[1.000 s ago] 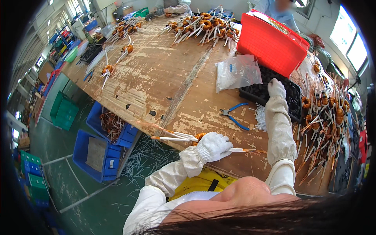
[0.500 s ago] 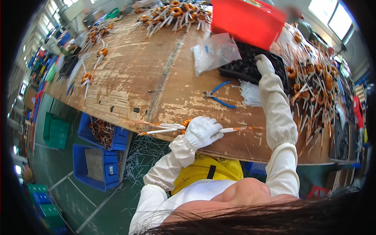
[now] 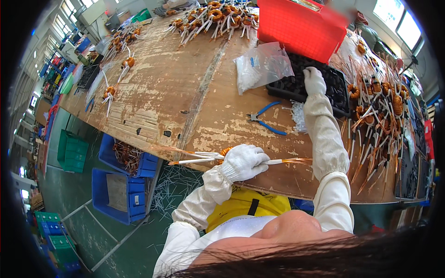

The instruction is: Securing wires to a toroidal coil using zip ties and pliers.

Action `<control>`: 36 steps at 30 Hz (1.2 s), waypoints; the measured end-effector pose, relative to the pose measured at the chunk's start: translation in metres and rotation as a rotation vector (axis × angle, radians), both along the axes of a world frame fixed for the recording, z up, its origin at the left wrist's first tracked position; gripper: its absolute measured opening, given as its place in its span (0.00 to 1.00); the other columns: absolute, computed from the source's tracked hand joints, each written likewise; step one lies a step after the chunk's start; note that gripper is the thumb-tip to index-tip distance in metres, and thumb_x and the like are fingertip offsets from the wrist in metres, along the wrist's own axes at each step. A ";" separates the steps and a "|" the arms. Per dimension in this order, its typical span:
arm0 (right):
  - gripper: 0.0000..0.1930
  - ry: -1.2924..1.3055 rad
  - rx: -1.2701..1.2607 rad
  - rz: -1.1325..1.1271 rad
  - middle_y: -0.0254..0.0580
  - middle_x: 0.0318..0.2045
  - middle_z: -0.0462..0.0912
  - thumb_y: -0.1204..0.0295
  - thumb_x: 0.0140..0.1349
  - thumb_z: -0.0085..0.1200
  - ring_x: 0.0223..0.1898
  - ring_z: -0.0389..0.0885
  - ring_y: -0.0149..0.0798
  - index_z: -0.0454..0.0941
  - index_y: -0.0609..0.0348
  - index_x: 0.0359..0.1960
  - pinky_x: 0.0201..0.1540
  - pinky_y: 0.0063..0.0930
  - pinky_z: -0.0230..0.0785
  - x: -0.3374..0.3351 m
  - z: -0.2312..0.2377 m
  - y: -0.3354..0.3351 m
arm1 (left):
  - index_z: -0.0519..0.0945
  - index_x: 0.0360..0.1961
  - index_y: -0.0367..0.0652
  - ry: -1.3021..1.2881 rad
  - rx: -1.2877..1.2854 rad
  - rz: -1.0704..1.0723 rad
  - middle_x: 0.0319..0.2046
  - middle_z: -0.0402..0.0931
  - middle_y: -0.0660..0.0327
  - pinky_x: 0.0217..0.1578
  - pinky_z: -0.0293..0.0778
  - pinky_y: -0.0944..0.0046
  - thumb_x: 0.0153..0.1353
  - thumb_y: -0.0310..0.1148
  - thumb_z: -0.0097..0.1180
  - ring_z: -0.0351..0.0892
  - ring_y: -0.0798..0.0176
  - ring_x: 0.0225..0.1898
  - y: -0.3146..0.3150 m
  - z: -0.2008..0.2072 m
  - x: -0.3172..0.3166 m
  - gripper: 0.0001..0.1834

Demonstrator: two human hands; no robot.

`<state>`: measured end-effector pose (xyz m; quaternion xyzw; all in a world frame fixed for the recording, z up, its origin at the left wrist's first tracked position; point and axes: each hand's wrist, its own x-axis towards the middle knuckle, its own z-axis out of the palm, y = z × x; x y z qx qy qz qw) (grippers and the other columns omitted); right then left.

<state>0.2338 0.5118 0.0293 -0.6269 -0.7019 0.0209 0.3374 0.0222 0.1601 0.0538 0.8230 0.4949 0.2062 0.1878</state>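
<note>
My left hand (image 3: 246, 162), in a white glove, is closed around a copper toroidal coil (image 3: 225, 153) at the table's near edge. White-sleeved leads with bare copper ends stick out of the coil to the left, and another sleeved lead (image 3: 276, 161) comes out to the right. Much of the coil is hidden by the glove. My right hand (image 3: 314, 81), also gloved, reaches into a black tray (image 3: 293, 95) of small black parts (image 3: 334, 89). Its fingers are bent down among the parts; whatever they pinch is hidden.
Blue-handled cutters (image 3: 269, 121) lie beside white sleeves (image 3: 299, 116). A clear bag (image 3: 263, 68) and a red crate (image 3: 300, 28) border the tray. Coils are heaped right (image 3: 378, 104) and at the back (image 3: 215, 17). Blue bins (image 3: 116, 197) stand on the floor, left.
The whole view has shifted slightly, so the table appears farther right and lower. My right hand stays in the black tray, its fingers bent lower. My left hand keeps hold of the coil.
</note>
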 end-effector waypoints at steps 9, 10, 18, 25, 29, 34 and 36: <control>0.14 0.893 -0.128 0.394 0.30 0.25 0.79 0.58 0.70 0.57 0.23 0.74 0.24 0.82 0.55 0.40 0.26 0.23 0.65 0.046 0.044 -0.037 | 0.84 0.30 0.44 -0.212 0.021 0.140 0.29 0.81 0.55 0.36 0.77 0.50 0.58 0.38 0.62 0.82 0.47 0.34 0.007 0.007 -0.002 0.09; 0.14 0.987 -0.115 0.374 0.25 0.23 0.75 0.56 0.71 0.57 0.19 0.66 0.18 0.82 0.53 0.38 0.21 0.17 0.53 0.032 0.068 -0.073 | 0.84 0.31 0.43 -0.188 -0.015 0.170 0.29 0.81 0.55 0.36 0.77 0.51 0.58 0.38 0.62 0.82 0.47 0.34 0.006 0.010 -0.007 0.09; 0.11 1.119 -0.601 0.417 0.27 0.24 0.75 0.64 0.73 0.51 0.20 0.67 0.20 0.81 0.56 0.46 0.22 0.15 0.56 0.095 0.037 -0.283 | 0.86 0.43 0.45 -0.241 -0.257 0.071 0.35 0.84 0.54 0.41 0.79 0.54 0.65 0.40 0.60 0.84 0.48 0.39 0.016 0.020 0.011 0.12; 0.22 1.382 -0.716 0.479 0.30 0.35 0.77 0.67 0.76 0.48 0.31 0.70 0.21 0.69 0.58 0.68 0.31 0.15 0.63 0.049 -0.010 -0.351 | 0.84 0.48 0.45 -0.325 -0.175 0.170 0.38 0.85 0.52 0.41 0.79 0.53 0.69 0.41 0.56 0.85 0.47 0.40 0.018 0.012 0.060 0.14; 0.22 1.512 -0.717 0.549 0.29 0.36 0.77 0.64 0.77 0.48 0.32 0.71 0.22 0.69 0.58 0.69 0.33 0.17 0.65 0.032 -0.012 -0.345 | 0.82 0.52 0.44 -0.348 -0.387 0.130 0.41 0.84 0.49 0.44 0.78 0.55 0.71 0.42 0.55 0.85 0.47 0.43 0.026 0.001 0.059 0.17; 0.19 1.640 -0.715 0.554 0.31 0.37 0.80 0.61 0.76 0.52 0.35 0.74 0.24 0.75 0.56 0.61 0.36 0.18 0.67 0.034 -0.015 -0.336 | 0.82 0.54 0.43 -0.331 -0.519 0.135 0.44 0.85 0.50 0.47 0.77 0.58 0.72 0.43 0.51 0.85 0.52 0.46 0.032 0.012 0.056 0.18; 0.17 1.697 -0.705 0.566 0.31 0.38 0.81 0.60 0.75 0.54 0.36 0.75 0.24 0.78 0.56 0.58 0.36 0.19 0.68 0.042 -0.021 -0.332 | 0.82 0.53 0.43 -0.395 -0.641 0.072 0.41 0.86 0.54 0.45 0.76 0.59 0.72 0.43 0.50 0.84 0.57 0.44 0.036 0.017 0.054 0.19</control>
